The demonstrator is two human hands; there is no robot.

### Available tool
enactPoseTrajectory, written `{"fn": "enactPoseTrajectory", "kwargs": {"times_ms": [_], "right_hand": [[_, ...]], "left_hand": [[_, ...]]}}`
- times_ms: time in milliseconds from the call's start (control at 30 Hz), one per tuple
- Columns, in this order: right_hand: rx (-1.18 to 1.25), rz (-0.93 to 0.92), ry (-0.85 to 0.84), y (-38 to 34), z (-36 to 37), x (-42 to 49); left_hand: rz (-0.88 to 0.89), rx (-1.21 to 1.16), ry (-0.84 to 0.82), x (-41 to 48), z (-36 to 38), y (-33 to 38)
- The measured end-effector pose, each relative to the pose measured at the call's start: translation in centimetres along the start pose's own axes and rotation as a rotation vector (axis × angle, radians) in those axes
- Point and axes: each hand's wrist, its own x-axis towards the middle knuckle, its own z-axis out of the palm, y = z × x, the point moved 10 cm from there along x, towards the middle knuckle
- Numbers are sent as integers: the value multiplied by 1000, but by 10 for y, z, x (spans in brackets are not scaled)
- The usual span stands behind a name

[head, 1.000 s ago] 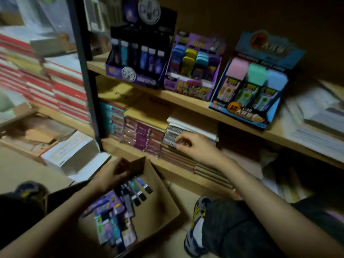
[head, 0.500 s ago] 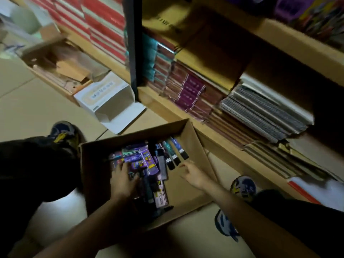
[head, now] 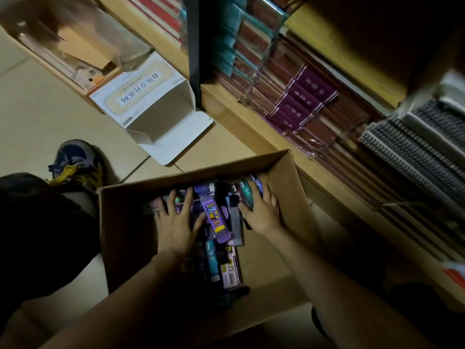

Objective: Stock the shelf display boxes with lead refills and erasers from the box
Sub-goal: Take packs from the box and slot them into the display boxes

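- Left hand (head: 176,222): the fingers are spread and straight, laid flat on the stock, and it grips nothing.
- Right hand (head: 263,212): the fingers are nearly straight and rest on the right edge of the stock, with no grip evident.
- Purple blister packet with a yellow label (head: 215,219): it lies on top of the stock, between the two hands. Its long axis runs away from the person, roughly parallel to the fingers. The left thumb is just beside its left edge, so the left hand is judged nearer.
- Heap of slim dark, purple and teal packets (head: 226,268): it lies beneath and around both hands. These are probably lead refills; no erasers can be made out.
- Open brown cardboard box (head: 297,197): it stands on the floor and encloses both hands.
- Open white card carton (head: 156,107): it lies beyond the left hand, apart from the box.
- Wooden shelf (head: 251,127): it stands beyond the right hand and carries stacked notebooks. The display boxes are out of view.
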Motion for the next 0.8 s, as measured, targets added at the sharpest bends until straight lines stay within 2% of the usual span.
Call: {"fn": "enactPoseTrajectory", "kwargs": {"times_ms": [433,533,633,700,800], "right_hand": [[146,34,129,7,28,-56],[194,38,155,7,26,-61],[243,110,236,13,19,-63],[269,216,259,22,19,-63],[333,349,235,31,24,-62]], "left_hand": [[32,-15,-95,-61,26,12],[46,-84,-9,-64,10,8],[-121,-231,160,-47,-18,-25],[-302,-379,119,-31,-20,-53],[-352,-451,57,-11,-19,-64]]}}
